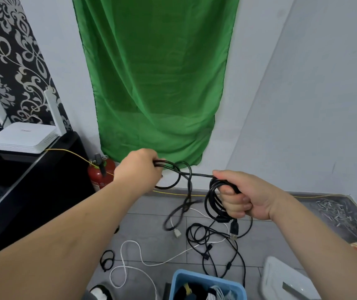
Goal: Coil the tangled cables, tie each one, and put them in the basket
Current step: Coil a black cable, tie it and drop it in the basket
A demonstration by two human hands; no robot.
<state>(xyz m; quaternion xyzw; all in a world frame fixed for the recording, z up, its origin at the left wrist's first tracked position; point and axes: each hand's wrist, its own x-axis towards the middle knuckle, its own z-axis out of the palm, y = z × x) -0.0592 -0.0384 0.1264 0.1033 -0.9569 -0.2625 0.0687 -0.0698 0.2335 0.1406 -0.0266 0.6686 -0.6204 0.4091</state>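
Observation:
My right hand (245,197) grips a partly wound coil of black cable (213,201), its USB plug (235,228) hanging below. My left hand (139,168) grips the free run of the same cable, which stretches between both hands and loops down to the floor. On the grey tiled floor lie a tangle of black cables (216,245), a white cable (136,256) and small black ties (107,259). The blue basket (178,284) stands at the bottom edge with coiled cables inside.
A red fire extinguisher (100,173) stands by the wall under a green cloth (156,83). A black cabinet (32,176) with a white router (24,135) is on the left. A white box (281,280) sits right of the basket. A thin yellow wire (195,194) runs along the wall's base.

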